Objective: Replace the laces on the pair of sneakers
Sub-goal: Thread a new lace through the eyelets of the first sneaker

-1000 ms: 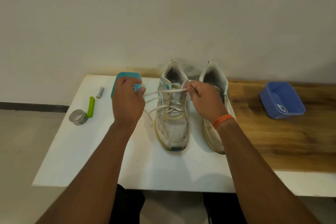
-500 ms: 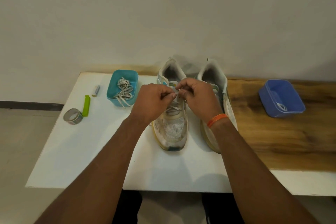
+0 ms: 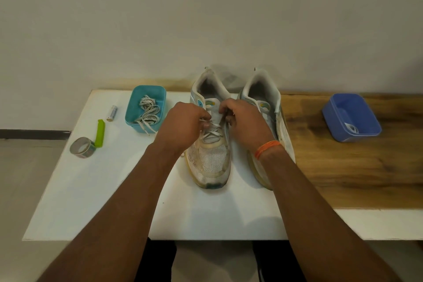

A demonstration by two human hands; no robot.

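Note:
Two worn white sneakers stand side by side on the white table (image 3: 96, 201), toes toward me. The left sneaker (image 3: 209, 162) has a white lace (image 3: 211, 132) crossing its eyelets. My left hand (image 3: 183, 127) pinches the lace at the shoe's left side. My right hand (image 3: 246, 125) pinches the lace at the upper right eyelets and covers part of the right sneaker (image 3: 267, 96). A teal tub (image 3: 137, 101) left of the shoes holds a bundle of used laces (image 3: 147, 113).
A blue tub (image 3: 336, 107) with something small and white inside sits on the wooden section at the right. At the left lie a battery (image 3: 112, 112), a green clip (image 3: 100, 133) and a roll of tape (image 3: 82, 147). A wall stands right behind the table.
One second ago my hands were apart, stretching the lace sideways across the left sneaker. They have come together over its upper eyelets, and the teal tub is uncovered.

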